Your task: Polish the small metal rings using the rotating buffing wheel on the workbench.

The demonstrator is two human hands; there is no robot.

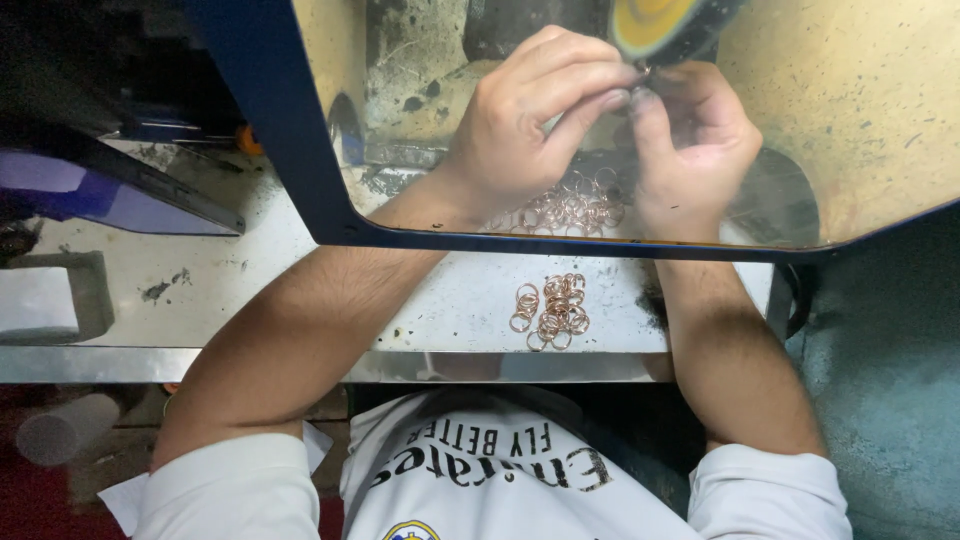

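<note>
Lying grimy and scratched under dim light: a pale metal workbench point(200, 290). Standing over it, a blue-framed yellowish shield point(860, 130); spreading right of it, teal floor point(890, 380).

Both bare forearms reach forward and converge. The left hand point(520, 110) and right hand point(695, 140) meet, fingers point(590, 85) curled and pinched tightly together at the tips.

blue-framed shield point(270, 110) over grimy metal bench point(240, 290); grey block point(45, 300) far left; purple tool body point(70, 190) behind it; orange knob point(248, 143).
</note>
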